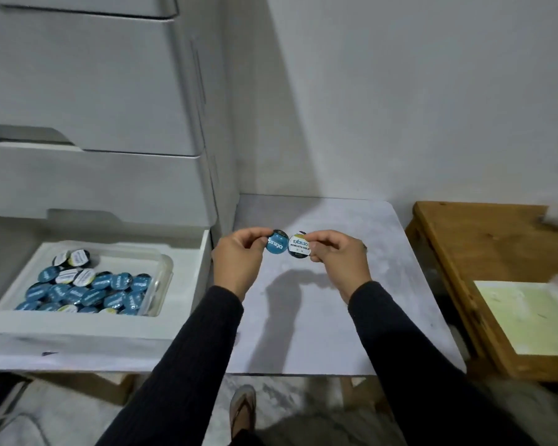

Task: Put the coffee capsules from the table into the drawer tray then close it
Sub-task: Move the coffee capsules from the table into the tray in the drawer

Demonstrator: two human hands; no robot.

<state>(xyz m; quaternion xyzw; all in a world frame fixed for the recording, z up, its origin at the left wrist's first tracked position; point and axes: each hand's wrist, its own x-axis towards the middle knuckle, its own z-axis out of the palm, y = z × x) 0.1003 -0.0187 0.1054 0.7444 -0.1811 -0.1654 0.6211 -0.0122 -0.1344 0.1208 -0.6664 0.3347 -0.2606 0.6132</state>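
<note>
White wall (432, 91), wooden side table (484, 252), marbled floor (287, 391).

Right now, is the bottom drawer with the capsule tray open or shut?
Open. The bottom drawer is pulled out past the shut drawers above, so the clear tray inside, filled with coffee capsules, shows from above.

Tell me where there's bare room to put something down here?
The grey table is bare from the drawer unit to its right edge, below both hands. The clear tray is crowded with capsules, free only in its far right corner.
</note>
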